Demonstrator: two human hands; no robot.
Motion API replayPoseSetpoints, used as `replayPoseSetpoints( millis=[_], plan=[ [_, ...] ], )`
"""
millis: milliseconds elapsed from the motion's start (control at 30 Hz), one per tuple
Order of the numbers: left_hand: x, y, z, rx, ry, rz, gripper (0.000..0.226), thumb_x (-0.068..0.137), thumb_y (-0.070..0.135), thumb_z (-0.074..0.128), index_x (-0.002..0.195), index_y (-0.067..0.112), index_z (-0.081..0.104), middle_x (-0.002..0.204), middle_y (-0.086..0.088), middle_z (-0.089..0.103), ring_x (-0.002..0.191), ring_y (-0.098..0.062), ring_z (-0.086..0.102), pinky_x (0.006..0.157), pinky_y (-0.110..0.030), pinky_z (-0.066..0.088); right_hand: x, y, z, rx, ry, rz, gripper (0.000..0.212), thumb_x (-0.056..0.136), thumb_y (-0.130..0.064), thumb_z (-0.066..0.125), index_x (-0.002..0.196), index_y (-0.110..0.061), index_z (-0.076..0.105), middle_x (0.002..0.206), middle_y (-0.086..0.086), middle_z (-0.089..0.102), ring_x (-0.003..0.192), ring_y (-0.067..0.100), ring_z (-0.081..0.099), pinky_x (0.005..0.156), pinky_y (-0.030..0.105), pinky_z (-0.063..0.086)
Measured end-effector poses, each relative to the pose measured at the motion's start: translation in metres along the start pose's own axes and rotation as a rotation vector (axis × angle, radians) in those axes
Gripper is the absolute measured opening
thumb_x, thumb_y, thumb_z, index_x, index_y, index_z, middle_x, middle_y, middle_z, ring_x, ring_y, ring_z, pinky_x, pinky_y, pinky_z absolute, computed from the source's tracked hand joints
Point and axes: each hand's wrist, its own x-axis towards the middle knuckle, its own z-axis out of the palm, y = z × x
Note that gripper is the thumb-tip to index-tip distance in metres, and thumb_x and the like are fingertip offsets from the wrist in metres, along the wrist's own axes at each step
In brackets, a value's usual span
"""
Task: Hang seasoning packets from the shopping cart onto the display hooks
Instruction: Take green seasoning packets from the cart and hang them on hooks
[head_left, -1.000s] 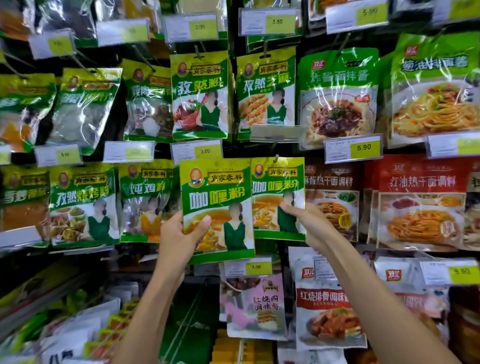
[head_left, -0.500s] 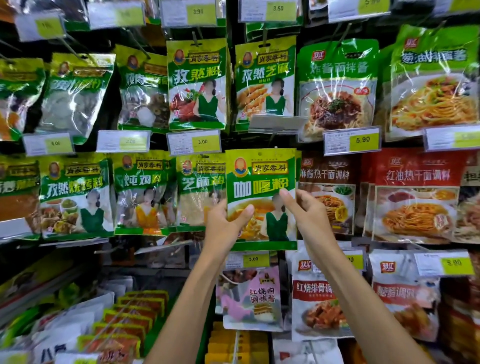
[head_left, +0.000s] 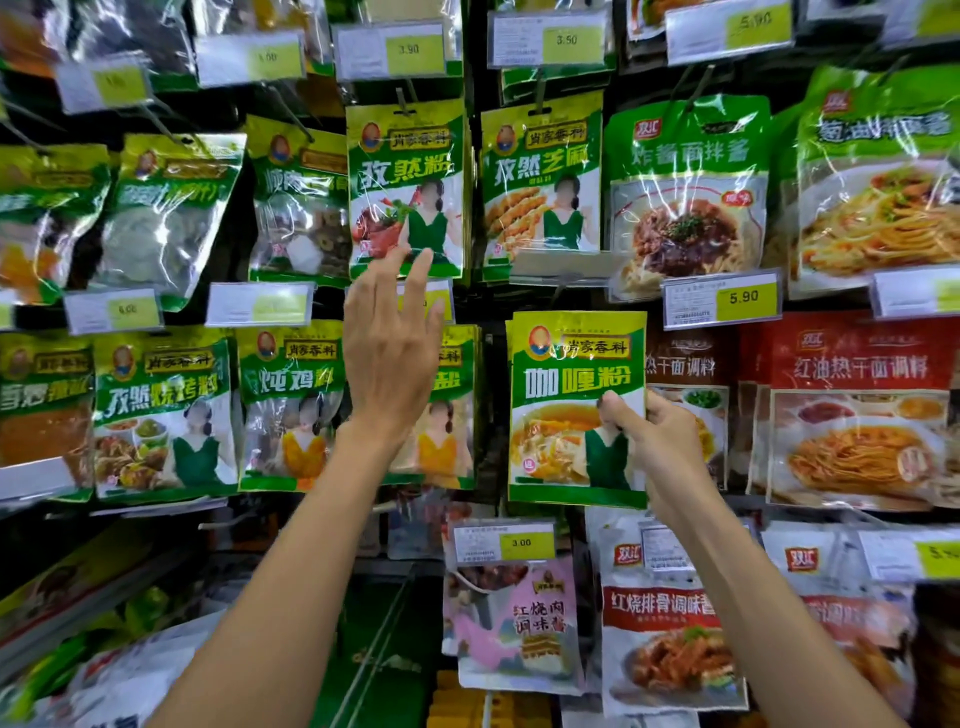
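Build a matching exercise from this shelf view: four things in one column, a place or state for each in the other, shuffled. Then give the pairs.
Column one
1. left hand
2. right hand
3. pink packet
4. red noodle packet

Column two
A. hangs under the 3.00 price tag
B. grips the curry powder packet
C. far right of the middle row
D. raised, fingers spread, holding nothing

Pairs: 1-D, 2-B, 3-A, 4-C

lower green packet (head_left: 566, 415): 咖喱粉 | upper-left green packet (head_left: 405, 208): 孜然粉 | upper-right green packet (head_left: 543, 208): 孜然芝麻 | red packet (head_left: 857, 415): 红油热干面调料 | top-left price tag (head_left: 395, 51): 3.90 | top-right price tag (head_left: 550, 40): 3.50 | middle price tag (head_left: 722, 301): 5.90 | bottom price tag (head_left: 501, 543): 3.00
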Motion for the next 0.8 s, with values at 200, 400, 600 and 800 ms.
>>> replayPoseSetpoints(
  millis=[200, 400, 600, 800],
  plan=[
    [-0.005, -0.013, 0.02, 0.036, -0.074, 0.051, 0.039, 0.099, 0.023, 0.042, 0.131, 0.001, 0.049, 0.131, -0.02, 0.052, 0.122, -0.035, 0.049, 0.108, -0.047, 0.034, 0.01, -0.005, 0.005, 0.008, -0.008, 0.048, 0.026, 0.091, -0.024, 0.063, 0.072, -0.007, 0.06, 0.071, 0.004, 0.061, 0.064, 0.007, 0.059, 0.052, 0.017, 0.047],
    [-0.008, -0.015, 0.021, -0.046, -0.044, 0.059, 0.039, 0.098, 0.021, 0.042, 0.129, -0.002, 0.048, 0.124, -0.02, 0.055, 0.118, -0.034, 0.051, 0.107, -0.045, 0.036, 0.014, -0.013, 0.008, -0.01, 0.02, 0.086, 0.041, 0.09, -0.026, 0.063, 0.085, 0.014, 0.057, 0.09, 0.031, 0.058, 0.094, 0.035, 0.059, 0.09, 0.046, 0.046],
    [-0.008, -0.015, 0.021, -0.052, -0.019, 0.061, 0.038, 0.097, 0.02, 0.043, 0.127, -0.002, 0.049, 0.124, -0.02, 0.056, 0.118, -0.033, 0.05, 0.107, -0.044, 0.035, 0.015, -0.013, 0.01, -0.073, 0.069, 0.104, 0.036, 0.088, -0.017, 0.064, 0.087, 0.019, 0.058, 0.081, 0.032, 0.051, 0.08, 0.039, 0.052, 0.08, 0.054, 0.045],
    [-0.008, -0.014, 0.022, -0.065, -0.008, 0.05, 0.038, 0.097, 0.021, 0.043, 0.127, -0.001, 0.05, 0.123, -0.019, 0.056, 0.118, -0.033, 0.051, 0.106, -0.044, 0.036, 0.025, -0.015, 0.019, -0.123, 0.129, 0.099, 0.019, 0.086, -0.014, 0.065, 0.077, 0.003, 0.063, 0.073, 0.016, 0.057, 0.071, 0.022, 0.049, 0.065, 0.033, 0.036]
  ],
)
